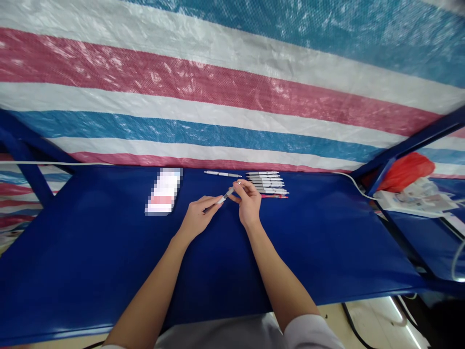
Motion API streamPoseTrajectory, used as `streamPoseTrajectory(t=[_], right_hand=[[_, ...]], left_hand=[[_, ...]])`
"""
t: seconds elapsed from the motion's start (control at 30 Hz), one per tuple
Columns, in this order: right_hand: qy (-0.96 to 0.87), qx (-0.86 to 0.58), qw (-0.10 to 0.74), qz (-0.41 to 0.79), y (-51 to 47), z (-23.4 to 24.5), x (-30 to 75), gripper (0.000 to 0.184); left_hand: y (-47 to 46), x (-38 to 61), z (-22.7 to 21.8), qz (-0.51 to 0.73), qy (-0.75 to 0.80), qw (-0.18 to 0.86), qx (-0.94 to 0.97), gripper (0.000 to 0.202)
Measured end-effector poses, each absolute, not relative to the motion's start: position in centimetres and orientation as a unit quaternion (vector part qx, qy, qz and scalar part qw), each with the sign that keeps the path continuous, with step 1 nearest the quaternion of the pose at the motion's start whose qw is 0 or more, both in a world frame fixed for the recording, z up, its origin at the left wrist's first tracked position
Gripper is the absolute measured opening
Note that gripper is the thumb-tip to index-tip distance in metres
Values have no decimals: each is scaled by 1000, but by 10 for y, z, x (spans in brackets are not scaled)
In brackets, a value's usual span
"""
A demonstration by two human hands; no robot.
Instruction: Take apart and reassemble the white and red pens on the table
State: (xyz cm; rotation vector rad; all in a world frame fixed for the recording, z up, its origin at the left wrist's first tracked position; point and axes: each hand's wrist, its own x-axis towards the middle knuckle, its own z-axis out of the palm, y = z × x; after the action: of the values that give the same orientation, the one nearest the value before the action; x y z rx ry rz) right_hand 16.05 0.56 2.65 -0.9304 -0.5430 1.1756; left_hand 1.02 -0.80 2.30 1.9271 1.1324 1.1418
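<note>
head-worn view, forward and down

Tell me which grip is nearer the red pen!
Right. The right grip is just left of the red pen; the left grip is farther left, past the right one.

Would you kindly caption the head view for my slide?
Left hand and right hand hold a pen near a row of pens.

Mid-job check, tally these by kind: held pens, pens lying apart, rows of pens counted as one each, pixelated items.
Held pen, between left hand and right hand: 1
Pen lying apart: 1
Row of pens, red pen included: 1
Pixelated item: 1
Total: 4
</note>
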Motion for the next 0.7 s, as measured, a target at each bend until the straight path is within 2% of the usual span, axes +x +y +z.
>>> streamPoseTrajectory(t=[0.47,0.7], right_hand=[[-225,-412,715,518,5,22,167,28],[-215,-428,734,482,11,16,172,28]], left_hand=[[2,22,20,433,421,236,761,22],[13,34,7,460,403,125,781,21]])
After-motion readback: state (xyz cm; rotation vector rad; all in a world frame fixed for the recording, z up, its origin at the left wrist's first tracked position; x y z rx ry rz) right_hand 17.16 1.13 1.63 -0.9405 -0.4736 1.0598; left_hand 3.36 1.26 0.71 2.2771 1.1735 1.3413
